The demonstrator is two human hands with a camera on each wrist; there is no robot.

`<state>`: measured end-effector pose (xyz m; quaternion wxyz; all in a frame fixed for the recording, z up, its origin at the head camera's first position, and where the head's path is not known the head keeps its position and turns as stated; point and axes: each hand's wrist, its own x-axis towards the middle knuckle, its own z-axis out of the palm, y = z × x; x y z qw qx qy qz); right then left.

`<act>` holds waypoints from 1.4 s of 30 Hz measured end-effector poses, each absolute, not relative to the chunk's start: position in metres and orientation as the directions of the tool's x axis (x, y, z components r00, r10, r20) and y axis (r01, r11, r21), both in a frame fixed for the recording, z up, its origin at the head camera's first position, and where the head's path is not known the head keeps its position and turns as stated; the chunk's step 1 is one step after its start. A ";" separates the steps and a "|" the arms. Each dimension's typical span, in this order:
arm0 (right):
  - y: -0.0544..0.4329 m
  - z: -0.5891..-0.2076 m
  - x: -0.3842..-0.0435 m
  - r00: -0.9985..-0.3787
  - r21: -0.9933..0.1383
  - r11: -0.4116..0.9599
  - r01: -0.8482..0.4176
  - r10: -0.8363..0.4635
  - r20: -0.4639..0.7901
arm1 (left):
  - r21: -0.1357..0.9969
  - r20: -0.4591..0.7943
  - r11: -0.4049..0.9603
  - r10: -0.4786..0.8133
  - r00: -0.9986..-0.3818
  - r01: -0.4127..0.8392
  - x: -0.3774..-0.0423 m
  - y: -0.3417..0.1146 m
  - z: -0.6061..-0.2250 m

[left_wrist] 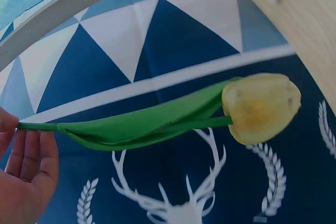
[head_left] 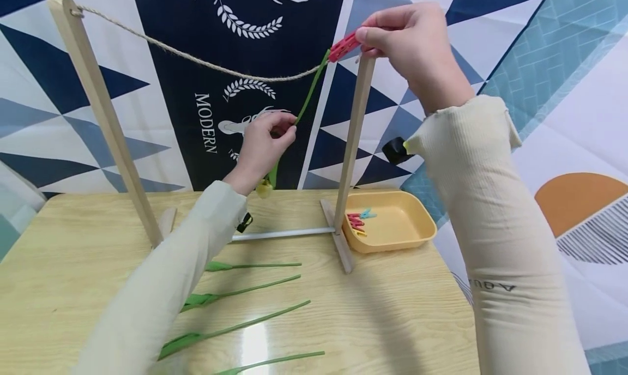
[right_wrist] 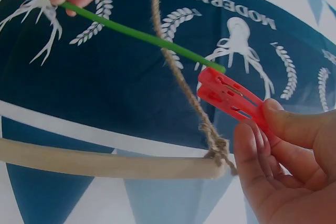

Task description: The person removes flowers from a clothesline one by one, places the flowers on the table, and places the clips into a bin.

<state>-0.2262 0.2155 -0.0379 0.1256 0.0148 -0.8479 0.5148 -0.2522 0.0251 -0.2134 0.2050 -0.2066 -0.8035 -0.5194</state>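
My left hand (head_left: 262,149) pinches the green stem of an artificial yellow tulip (left_wrist: 265,108), whose bloom hangs downward in the head view. A red clothespin (right_wrist: 228,95) is held between the thumb and fingers of my right hand (head_left: 412,48), high by the right post's top. The stem's tip lies at the clothespin's front end; whether it is clamped I cannot tell. Close beside them runs a twine rope (head_left: 211,65), which sags between two wooden posts. In the right wrist view the stem crosses the rope, and the rope's knot (right_wrist: 216,148) shows at the post end.
Several more tulip stems (head_left: 255,323) lie on the wooden table (head_left: 392,304), partly hidden by my left sleeve. A yellow tray (head_left: 397,222) with red, blue and yellow clothespins stands right of the right post (head_left: 357,129). The left post (head_left: 105,113) rises at the left; a white bar (head_left: 284,234) runs low between them.
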 end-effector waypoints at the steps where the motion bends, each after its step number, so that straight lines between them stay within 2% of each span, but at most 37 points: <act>1: 0.218 -0.039 -0.224 -0.965 -0.879 0.445 -0.171 0.104 0.241 | 0.735 0.548 0.394 0.133 -0.826 0.551 -0.250 0.021 -0.214; 7: 0.233 -0.048 -0.212 -0.948 -0.930 0.229 -0.288 0.068 0.311 | 0.617 0.527 0.543 0.251 -0.812 0.569 -0.228 -0.002 -0.221; 13: 0.246 -0.064 -0.201 -0.952 -0.954 0.073 -0.290 0.080 0.295 | 0.477 0.534 0.628 0.348 -0.770 0.615 -0.202 -0.017 -0.233; 21: 0.266 -0.102 -0.191 -0.972 -0.973 -0.059 -0.225 0.087 0.220 | 0.177 0.569 0.709 0.492 -0.659 0.683 -0.163 -0.029 -0.258; 28: 0.291 -0.150 -0.183 -0.984 -0.987 -0.094 -0.131 0.132 0.119 | 0.033 0.504 0.744 0.564 -0.654 0.668 -0.125 -0.037 -0.275; 33: 0.308 -0.189 -0.181 -0.988 -0.996 -0.084 -0.032 0.151 0.019 | -0.087 0.474 0.740 0.620 -0.626 0.667 -0.096 -0.037 -0.288; 38: 0.317 -0.226 -0.183 -0.987 -0.995 -0.090 0.047 0.149 -0.060 | -0.134 0.438 0.749 0.632 -0.639 0.649 -0.070 -0.040 -0.302; 42: 0.324 -0.254 -0.184 -0.986 -0.981 -0.177 0.082 0.127 -0.106 | -0.131 0.417 0.759 0.626 -0.659 0.637 -0.054 -0.043 -0.315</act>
